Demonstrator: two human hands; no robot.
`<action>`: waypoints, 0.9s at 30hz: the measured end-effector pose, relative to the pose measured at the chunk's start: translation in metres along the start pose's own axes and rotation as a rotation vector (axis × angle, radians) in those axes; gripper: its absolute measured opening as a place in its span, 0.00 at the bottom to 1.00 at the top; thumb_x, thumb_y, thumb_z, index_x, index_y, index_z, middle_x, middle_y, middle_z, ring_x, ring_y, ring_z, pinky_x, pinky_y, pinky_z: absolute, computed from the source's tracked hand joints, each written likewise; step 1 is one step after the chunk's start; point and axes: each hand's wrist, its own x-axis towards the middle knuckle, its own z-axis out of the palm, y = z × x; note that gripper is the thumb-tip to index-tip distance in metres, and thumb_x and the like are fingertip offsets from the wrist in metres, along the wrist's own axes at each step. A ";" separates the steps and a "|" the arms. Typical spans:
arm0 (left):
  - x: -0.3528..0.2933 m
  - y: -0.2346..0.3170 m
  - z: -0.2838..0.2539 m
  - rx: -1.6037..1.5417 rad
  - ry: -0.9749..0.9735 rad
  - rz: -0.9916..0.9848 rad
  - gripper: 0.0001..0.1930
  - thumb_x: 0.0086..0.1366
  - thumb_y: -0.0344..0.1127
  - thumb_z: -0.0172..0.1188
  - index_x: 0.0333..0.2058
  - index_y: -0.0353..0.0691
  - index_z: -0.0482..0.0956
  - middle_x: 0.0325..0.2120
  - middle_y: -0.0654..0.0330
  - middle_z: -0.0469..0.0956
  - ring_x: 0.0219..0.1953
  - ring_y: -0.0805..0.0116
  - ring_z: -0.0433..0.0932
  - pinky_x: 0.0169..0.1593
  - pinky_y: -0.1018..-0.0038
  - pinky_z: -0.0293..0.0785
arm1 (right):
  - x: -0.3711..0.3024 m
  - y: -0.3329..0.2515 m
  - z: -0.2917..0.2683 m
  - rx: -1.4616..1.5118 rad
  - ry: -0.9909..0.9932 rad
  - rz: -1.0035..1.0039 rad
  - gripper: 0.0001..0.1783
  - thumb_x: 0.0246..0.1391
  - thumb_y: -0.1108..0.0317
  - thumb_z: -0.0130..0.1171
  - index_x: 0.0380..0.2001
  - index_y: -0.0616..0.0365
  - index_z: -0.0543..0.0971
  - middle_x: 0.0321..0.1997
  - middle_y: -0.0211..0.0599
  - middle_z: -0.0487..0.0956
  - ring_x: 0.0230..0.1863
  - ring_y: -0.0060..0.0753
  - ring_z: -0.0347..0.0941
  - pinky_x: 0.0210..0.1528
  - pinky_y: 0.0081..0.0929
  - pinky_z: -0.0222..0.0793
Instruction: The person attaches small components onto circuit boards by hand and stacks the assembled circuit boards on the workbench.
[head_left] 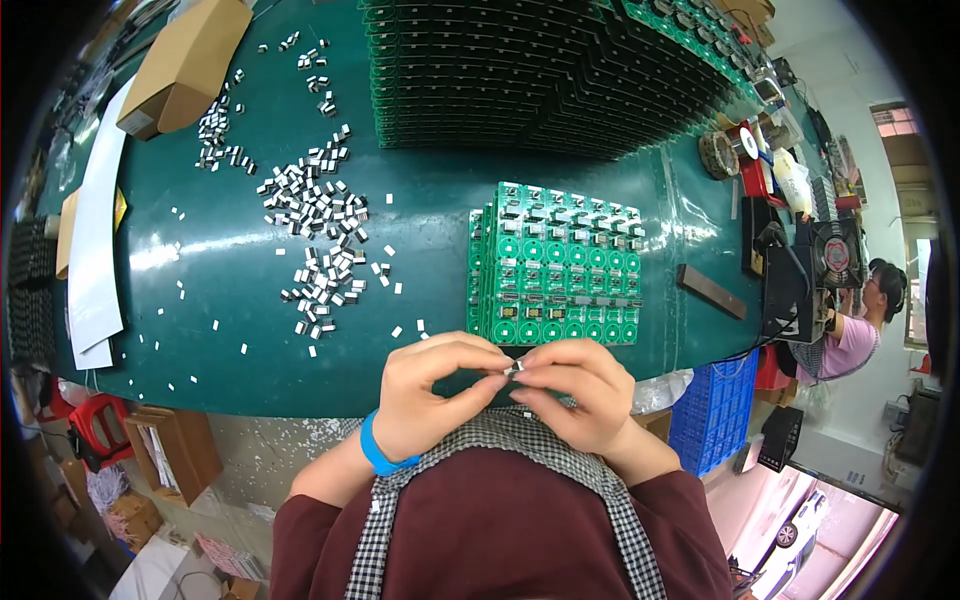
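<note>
In front of my body, at the near edge of the green table, my left hand (432, 388) and my right hand (585, 392) meet fingertip to fingertip. Between them they pinch a small black-and-white block-shaped component (514, 368), partly hidden by the fingers. Just beyond my hands lies a stack of green circuit board panels (568, 262), with rows of parts on the top one. Further left, a loose heap of similar black-and-white components (315, 210) spreads over the table, with small white pieces (397, 331) scattered around it.
Tall rows of stacked green boards (480, 80) fill the far middle. A cardboard box (190, 60) and a long white strip (95, 240) lie at left. At right are a dark bar (711, 291), a fan (836, 255), a blue crate (712, 415) and another person (850, 330).
</note>
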 end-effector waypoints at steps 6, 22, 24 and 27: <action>0.000 0.001 0.004 0.016 -0.003 0.092 0.09 0.53 0.20 0.63 0.35 0.34 0.80 0.33 0.56 0.82 0.36 0.63 0.82 0.39 0.73 0.78 | 0.000 0.002 -0.001 0.110 0.055 0.198 0.12 0.36 0.77 0.72 0.29 0.61 0.81 0.30 0.37 0.79 0.30 0.31 0.77 0.27 0.22 0.74; 0.001 -0.002 0.007 0.148 -0.087 0.136 0.09 0.54 0.24 0.63 0.35 0.34 0.78 0.32 0.55 0.80 0.33 0.58 0.81 0.37 0.70 0.77 | 0.003 0.003 -0.013 0.043 -0.102 0.082 0.11 0.38 0.78 0.69 0.29 0.61 0.80 0.30 0.38 0.79 0.27 0.32 0.77 0.26 0.23 0.73; -0.001 -0.005 0.007 0.247 -0.077 0.211 0.10 0.54 0.24 0.64 0.36 0.34 0.80 0.33 0.54 0.81 0.34 0.59 0.82 0.38 0.70 0.79 | -0.003 -0.001 -0.013 -0.088 -0.050 0.056 0.13 0.37 0.80 0.69 0.31 0.62 0.81 0.30 0.38 0.80 0.27 0.32 0.79 0.27 0.23 0.75; 0.000 -0.006 0.008 0.249 -0.062 0.279 0.10 0.52 0.23 0.64 0.35 0.34 0.80 0.32 0.55 0.81 0.32 0.60 0.82 0.37 0.71 0.79 | -0.009 -0.002 -0.010 -0.071 0.021 0.046 0.14 0.36 0.80 0.69 0.32 0.61 0.81 0.30 0.39 0.80 0.28 0.32 0.79 0.27 0.23 0.75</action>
